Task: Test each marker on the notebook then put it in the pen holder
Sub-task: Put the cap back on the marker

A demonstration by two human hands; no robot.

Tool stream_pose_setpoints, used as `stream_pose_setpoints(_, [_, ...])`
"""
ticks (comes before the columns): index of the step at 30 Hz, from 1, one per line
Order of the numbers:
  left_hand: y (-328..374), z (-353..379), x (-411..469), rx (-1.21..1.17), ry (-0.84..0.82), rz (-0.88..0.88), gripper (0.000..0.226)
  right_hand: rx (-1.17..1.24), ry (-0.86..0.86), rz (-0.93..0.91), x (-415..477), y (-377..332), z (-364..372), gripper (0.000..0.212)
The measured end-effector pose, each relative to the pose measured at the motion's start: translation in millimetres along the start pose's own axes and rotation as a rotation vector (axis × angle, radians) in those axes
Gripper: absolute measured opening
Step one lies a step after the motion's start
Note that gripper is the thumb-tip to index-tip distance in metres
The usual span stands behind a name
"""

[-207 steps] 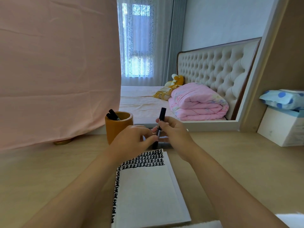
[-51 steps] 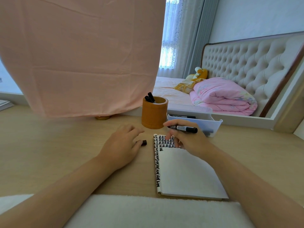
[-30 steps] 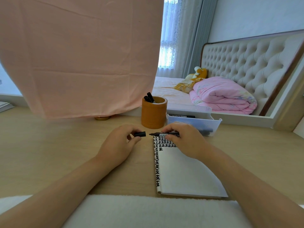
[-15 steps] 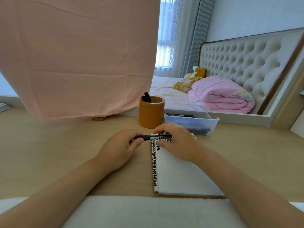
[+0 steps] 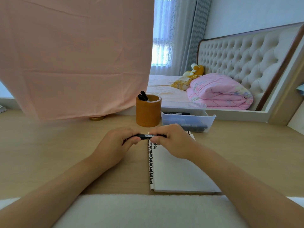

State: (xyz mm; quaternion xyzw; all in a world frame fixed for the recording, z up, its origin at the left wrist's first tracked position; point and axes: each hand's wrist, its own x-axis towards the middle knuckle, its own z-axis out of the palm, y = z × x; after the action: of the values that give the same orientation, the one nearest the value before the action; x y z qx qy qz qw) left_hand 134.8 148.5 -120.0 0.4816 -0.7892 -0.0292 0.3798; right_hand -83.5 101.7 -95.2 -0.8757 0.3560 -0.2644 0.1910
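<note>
While I watch through the head camera, the left grip (image 5: 115,145) and the right grip (image 5: 172,142) meet just above the counter (image 5: 49,153). Each has its fingers curled round 1 black marker (image 5: 147,136) that lies level between them. The left grip holds its left end, the right grip holds its right end, and a white label shows in the gap. I cannot tell whether the cap is on, since fingers cover both ends. The marker sits over the far left corner of the notebook (image 5: 177,175), which lies open to a blank white page with a black-and-white patterned strip down its left side. Behind the grips the orange pen holder (image 5: 148,114) stands upright, with 2 other markers (image 5: 143,96) leaning inside it. Just beside it on the right is a clear plastic tray (image 5: 212,120) with dark markers (image 5: 197,126) in it. A pink cloth (image 5: 74,55) hangs over the back left of the counter, and a white towel (image 5: 148,211) lies along the near edge.
</note>
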Motion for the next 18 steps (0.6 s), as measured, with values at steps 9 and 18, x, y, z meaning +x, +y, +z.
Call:
stream_pose_setpoints(9, [11,4,6,-0.060,0.051,-0.072,0.027,-0.161,-0.112,0.079,4,-2,-3,0.020])
stream_pose_setpoints(18, [-8,16,73,-0.200,0.239,-0.406,0.041,0.106,0.172,0.198,14,7,-36,0.019])
